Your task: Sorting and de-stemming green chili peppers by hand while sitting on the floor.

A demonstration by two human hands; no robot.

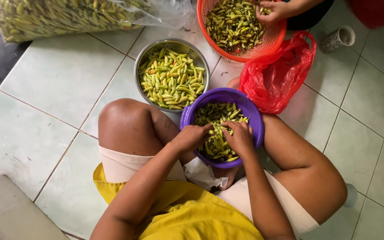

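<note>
A purple bowl (250, 109) rests between my crossed legs, filled with small green chili peppers (218, 113). My left hand (191, 137) reaches in from the bowl's left side, fingers curled on the peppers. My right hand (240, 137) lies over the middle of the pile, fingers pinched on a pepper. Both hands are close together inside the bowl. What exactly the left fingers grip is hidden.
A metal colander (141, 66) of pale green chilies stands ahead on the tiled floor. An orange basket (274, 41) of chilies is beyond, with another person's hand (272, 11) in it. A red plastic bag (275, 78), a large clear sack of chilies (58, 15) and a cup (339, 38) lie around.
</note>
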